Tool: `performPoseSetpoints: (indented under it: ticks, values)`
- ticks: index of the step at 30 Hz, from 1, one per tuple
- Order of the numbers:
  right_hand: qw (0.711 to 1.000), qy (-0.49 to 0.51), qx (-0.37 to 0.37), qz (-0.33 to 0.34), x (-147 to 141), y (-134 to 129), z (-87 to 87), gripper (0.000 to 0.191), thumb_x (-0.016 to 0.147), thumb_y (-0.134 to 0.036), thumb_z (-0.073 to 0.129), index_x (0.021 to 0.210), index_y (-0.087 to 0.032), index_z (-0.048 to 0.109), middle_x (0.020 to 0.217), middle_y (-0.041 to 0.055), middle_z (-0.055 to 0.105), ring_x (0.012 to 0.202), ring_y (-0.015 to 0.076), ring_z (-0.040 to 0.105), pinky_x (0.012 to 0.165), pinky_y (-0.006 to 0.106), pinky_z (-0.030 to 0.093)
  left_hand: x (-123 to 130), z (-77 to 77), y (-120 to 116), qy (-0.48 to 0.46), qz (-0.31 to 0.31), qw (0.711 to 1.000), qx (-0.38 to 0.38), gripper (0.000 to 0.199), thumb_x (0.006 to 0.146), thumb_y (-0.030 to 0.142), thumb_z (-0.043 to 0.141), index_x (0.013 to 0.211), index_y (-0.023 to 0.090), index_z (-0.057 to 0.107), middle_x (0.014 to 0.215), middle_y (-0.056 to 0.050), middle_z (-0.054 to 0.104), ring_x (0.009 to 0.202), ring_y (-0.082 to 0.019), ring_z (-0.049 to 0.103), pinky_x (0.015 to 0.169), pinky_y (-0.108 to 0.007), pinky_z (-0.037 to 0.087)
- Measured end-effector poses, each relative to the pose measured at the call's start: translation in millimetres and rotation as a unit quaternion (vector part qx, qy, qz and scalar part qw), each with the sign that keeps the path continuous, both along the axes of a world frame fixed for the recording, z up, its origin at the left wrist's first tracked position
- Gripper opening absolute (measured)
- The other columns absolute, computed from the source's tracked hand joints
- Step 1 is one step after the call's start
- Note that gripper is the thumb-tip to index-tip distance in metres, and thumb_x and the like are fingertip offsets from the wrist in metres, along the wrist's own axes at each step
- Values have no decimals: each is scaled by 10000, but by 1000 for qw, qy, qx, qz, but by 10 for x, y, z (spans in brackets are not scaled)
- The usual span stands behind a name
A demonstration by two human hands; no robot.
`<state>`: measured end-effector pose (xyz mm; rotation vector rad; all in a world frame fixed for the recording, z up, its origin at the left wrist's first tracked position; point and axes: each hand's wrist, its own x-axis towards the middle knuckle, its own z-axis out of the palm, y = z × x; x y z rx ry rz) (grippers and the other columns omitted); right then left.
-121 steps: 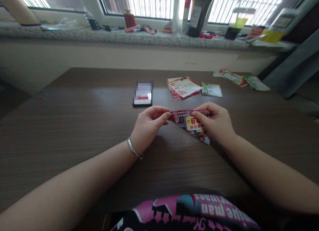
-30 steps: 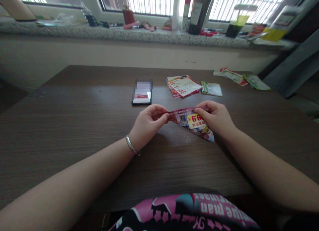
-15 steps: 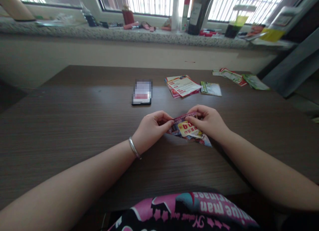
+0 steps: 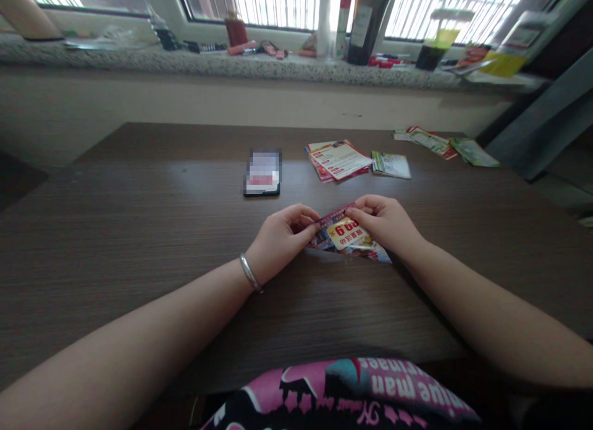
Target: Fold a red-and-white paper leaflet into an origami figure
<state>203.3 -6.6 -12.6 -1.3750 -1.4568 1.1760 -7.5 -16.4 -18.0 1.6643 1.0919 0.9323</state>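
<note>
1. The left hand [image 4: 281, 237] is pinching the left end of a glossy printed paper [image 4: 334, 238] between thumb and fingers.
2. The right hand [image 4: 388, 222] is gripping the same paper near its upper right edge, with the thumb lying on the front and the other fingers partly hidden.
3. The paper is sitting between the two hands, over the middle of the brown table [image 4: 139, 244]; whether its lower edge is touching the tabletop, I cannot tell.
4. It is showing a yellow patch with large red print, which is appearing upside down, and its lower right corner is hanging past the right thumb.
5. A silver bracelet [image 4: 250, 273] is circling the left wrist.
6. Beyond the left hand, a phone [image 4: 262, 173] is lying flat, its screen blurred out.
7. Beyond the paper, a stack of leaflets [image 4: 340, 160] is resting on the table, and a small green and white card [image 4: 391, 165] is lying just to its right.
8. Farther right, near the back edge, a red and green packet [image 4: 432, 142] and a green packet [image 4: 475, 152] are lying near each other.
9. Behind the table, a dark bottle [image 4: 368, 28] is standing on the speckled windowsill [image 4: 278, 65].
10. A pink and black shirt [image 4: 343, 393] is filling the bottom edge.
</note>
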Motion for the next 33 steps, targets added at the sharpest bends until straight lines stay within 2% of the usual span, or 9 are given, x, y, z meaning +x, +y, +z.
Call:
performPoseSetpoints:
  ticks: [4,11,16,21,24,28,33]
  values:
    - [1000,14,-16,0,-14,7,-3,231,685,-395,740,680,-201,617,630,6,696,555,144,639,490,239,500,-6,-36,9,4,-1,1000,7,174,807,267,637,935,149,639,750,-16,707,625,-115,643,582,-208,499]
    - [1000,11,-15,5,-1,80,-64,180,708,-360,705,723,-190,649,686,20,702,602,141,633,549,253,507,16,-54,34,36,23,999,15,150,796,242,649,903,139,669,790,-26,708,684,-126,646,618,-222,503]
    - [991,-123,49,14,58,210,-173,217,733,-393,678,753,-177,701,670,20,681,586,134,580,529,252,444,16,-71,75,103,22,994,22,136,811,238,635,908,153,679,833,-26,716,719,-143,647,654,-254,512]
    - [969,-237,64,33,96,331,-263,222,755,-407,662,774,-200,740,730,29,715,657,160,607,559,266,430,13,-79,113,263,21,957,119,123,804,240,650,890,190,722,814,-28,704,829,-204,607,751,-329,475]
    - [956,-282,72,37,107,386,-290,191,743,-396,684,766,-218,749,763,21,729,705,172,626,601,275,441,11,-79,128,308,7,939,152,142,827,270,631,901,200,730,803,-31,696,854,-218,588,782,-346,455]
    - [947,-299,102,62,113,447,-319,154,749,-370,690,738,-224,739,779,10,733,738,168,636,650,275,456,2,-89,142,362,-13,913,187,185,860,310,587,913,195,722,887,-55,685,881,-225,579,802,-358,440]
    - [944,-298,118,76,111,475,-338,132,744,-344,700,767,-219,739,764,5,725,711,154,622,622,266,439,8,-88,133,407,-12,892,197,206,871,338,562,930,200,704,889,-62,659,869,-224,569,771,-344,438]
